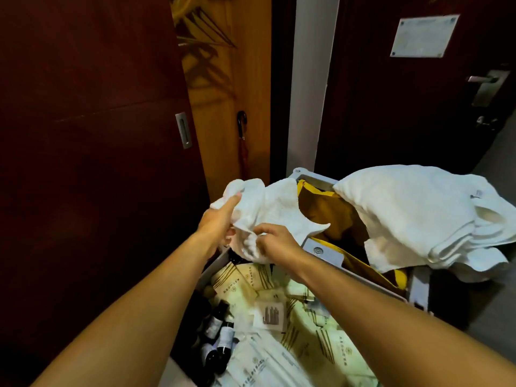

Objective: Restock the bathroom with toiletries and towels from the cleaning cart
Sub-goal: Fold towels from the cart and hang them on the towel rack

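Here both hands hold a small white towel [268, 210] above the cart [326, 251]: the left hand [220, 222] grips its bunched end, the right hand [275, 240] pinches a fold. Packets [304, 325] and bottles [220, 331] lie untouched in the cart, so restocking looks barely begun. No bathroom is visible.

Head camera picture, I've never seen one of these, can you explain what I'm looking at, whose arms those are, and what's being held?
There is no machine here. A person wears a camera on the head, so you look down along their own bare arms. Both hands hold one small white towel: the left hand grips its bunched end, the right hand pinches its lower edge. Below is a cleaning cart. Its tray holds paper toiletry packets and dark bottles. A pile of white towels is draped over its yellow bag. Dark doors stand behind.
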Tool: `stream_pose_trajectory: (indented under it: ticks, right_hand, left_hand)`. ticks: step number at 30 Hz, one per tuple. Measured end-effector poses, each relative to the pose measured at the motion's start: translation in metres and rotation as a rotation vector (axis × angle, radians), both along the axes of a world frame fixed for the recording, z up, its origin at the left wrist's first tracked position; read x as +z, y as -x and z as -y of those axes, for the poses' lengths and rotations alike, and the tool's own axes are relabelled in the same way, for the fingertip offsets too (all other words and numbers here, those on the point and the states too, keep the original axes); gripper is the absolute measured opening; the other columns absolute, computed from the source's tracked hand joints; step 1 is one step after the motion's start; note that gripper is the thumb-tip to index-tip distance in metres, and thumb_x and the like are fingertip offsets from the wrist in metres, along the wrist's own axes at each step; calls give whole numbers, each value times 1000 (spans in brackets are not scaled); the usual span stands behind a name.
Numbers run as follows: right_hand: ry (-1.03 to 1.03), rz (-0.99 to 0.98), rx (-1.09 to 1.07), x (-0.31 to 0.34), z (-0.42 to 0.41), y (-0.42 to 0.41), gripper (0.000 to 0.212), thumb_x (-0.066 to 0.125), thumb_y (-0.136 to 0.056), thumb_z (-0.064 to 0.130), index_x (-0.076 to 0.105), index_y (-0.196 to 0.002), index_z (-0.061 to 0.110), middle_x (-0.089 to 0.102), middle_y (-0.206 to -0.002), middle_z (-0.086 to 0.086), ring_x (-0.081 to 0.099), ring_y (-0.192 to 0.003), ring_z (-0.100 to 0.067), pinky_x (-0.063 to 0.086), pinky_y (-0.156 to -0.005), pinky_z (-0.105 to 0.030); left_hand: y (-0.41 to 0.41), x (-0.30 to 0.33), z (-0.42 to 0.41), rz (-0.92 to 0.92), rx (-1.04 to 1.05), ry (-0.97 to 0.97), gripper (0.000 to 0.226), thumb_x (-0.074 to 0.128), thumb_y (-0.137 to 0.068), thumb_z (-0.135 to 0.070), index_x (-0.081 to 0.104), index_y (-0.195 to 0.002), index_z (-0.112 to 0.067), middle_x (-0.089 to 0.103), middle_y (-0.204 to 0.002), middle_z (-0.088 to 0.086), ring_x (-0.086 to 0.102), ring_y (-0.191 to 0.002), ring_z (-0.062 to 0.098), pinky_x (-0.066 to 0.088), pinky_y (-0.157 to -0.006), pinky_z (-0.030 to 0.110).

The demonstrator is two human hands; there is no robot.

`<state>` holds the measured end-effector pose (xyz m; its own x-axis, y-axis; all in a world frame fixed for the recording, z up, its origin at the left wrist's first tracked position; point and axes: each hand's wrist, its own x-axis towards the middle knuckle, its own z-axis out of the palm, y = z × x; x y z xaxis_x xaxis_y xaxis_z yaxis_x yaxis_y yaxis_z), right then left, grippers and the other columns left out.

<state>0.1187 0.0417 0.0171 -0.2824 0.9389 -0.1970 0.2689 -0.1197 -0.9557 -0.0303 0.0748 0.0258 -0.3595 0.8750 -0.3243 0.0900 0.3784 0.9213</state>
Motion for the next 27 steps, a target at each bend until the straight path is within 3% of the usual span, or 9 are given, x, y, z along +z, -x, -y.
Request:
stream_pose_trajectory:
  ticks: [5, 8, 11, 13, 17, 20, 23, 25, 27]
  right_hand:
    - [115, 55, 170, 0, 26, -8, 39, 43, -66, -10, 75, -74, 12, 68, -76, -1, 59, -72, -16, 48, -54, -20]
    - [179, 122, 304, -1, 44, -17, 37, 46, -55, 3, 68, -85, -3, 64, -67, -4, 57, -56, -13, 43, -49, -17]
    - [261, 202, 494, -3, 57, -30, 28, 48, -57, 8, 64, -79, 4, 57, -58, -1, 49, -46, -10, 39, -43, -16]
    - [370, 253, 620, -3, 65, -38, 18, 51, -69, 7, 68, -69, 8, 62, -60, -2, 55, -48, -12, 44, -46, -18]
    - [478, 425, 797, -8, 84, -42, 30, 45, -88, -1, 71, -76, 10, 70, -66, 0, 65, -60, -13, 54, -58, -22]
    - [539, 518, 892, -6, 98, -40, 40, 42, -90, -4, 75, -75, 12, 71, -74, -3, 64, -75, -19, 54, -72, -28]
    - [497, 661, 1024, 6, 109, -35, 34, 42, -95, 3, 71, -109, 14, 67, -96, -3, 63, -89, -16, 50, -88, -32]
    - [396, 690, 888, 14, 108, -35, 27, 49, -96, 10, 71, -111, 12, 69, -94, -2, 65, -86, -14, 52, -86, -31]
    - [226, 588, 496, 19, 98, -34, 17, 53, -96, 13, 69, -98, 6, 68, -86, -6, 65, -75, -17, 53, -71, -28]
  left_hand:
    - [-1, -9, 26, -55, 4, 56, 93, 82, -63, -62, 51, -133, -9, 66, -99, 3, 66, -83, 21, 53, -60, 28]
    - [-5, -18, 43, -83, 50, 70, 98, 88, -61, -53, 47, -135, -4, 64, -115, 10, 66, -98, 29, 58, -82, 41]
    - [-2, -24, 61, -20, 131, 40, 99, 88, -67, -44, 39, -145, -7, 60, -129, 15, 63, -110, 35, 55, -93, 48]
    - [1, -23, 72, 24, 151, 26, 87, 86, -71, -40, 46, -141, -6, 63, -125, 15, 65, -104, 34, 56, -89, 45]
    - [-2, -10, 89, 13, 133, 4, 54, 81, -78, -28, 60, -121, -4, 67, -101, 9, 66, -81, 26, 54, -64, 32]
    - [-13, 4, 97, -26, 55, -36, 28, 70, -82, -16, 64, -110, -15, 69, -101, 8, 67, -83, 25, 55, -66, 34]
    - [-19, 11, 110, -139, -33, -121, 36, 58, -85, -5, 62, -116, -23, 65, -97, 3, 61, -80, 20, 50, -63, 29]
    - [-17, 11, 122, -307, -161, -173, 31, 55, -89, -4, 64, -112, -22, 65, -98, 3, 62, -88, 23, 51, -71, 30]
    - [-11, 8, 133, -479, -352, -220, 26, 52, -90, -1, 66, -101, -20, 67, -101, 4, 63, -99, 26, 53, -79, 34]
